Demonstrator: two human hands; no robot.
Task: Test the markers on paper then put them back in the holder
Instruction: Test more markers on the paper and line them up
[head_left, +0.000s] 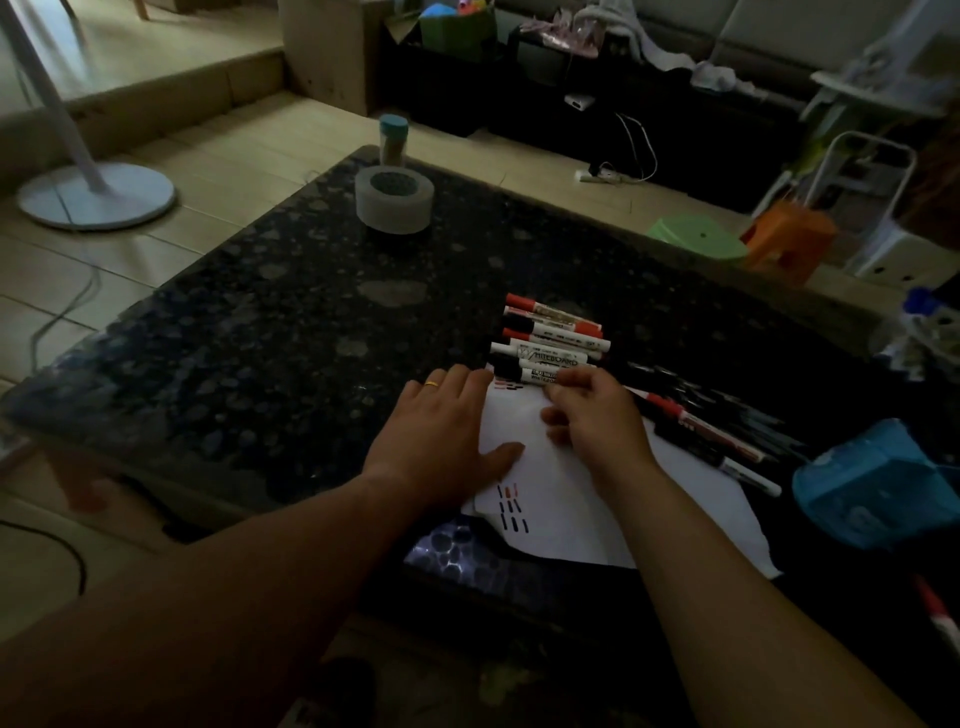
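A white sheet of paper (561, 514) with short red and black test strokes lies on the dark table. My left hand (441, 431) presses flat on its left edge, fingers straight, a ring on one finger. My right hand (587, 410) has its fingers curled over the paper's top, beside the nearest black-capped marker (524, 373); whether it holds a marker is hidden. A row of red- and black-capped whiteboard markers (556, 335) lies just beyond the paper. More markers (717, 431) lie scattered to the right. A blue holder (872, 488) sits at the right edge.
The speckled dark stone table (291, 322) carries a roll of grey tape (395, 200) and a blue-lidded jar (393, 137) at its far end. A fan base (96, 195) stands on the floor at left. Green and orange stools (743, 244) stand beyond the table's right side.
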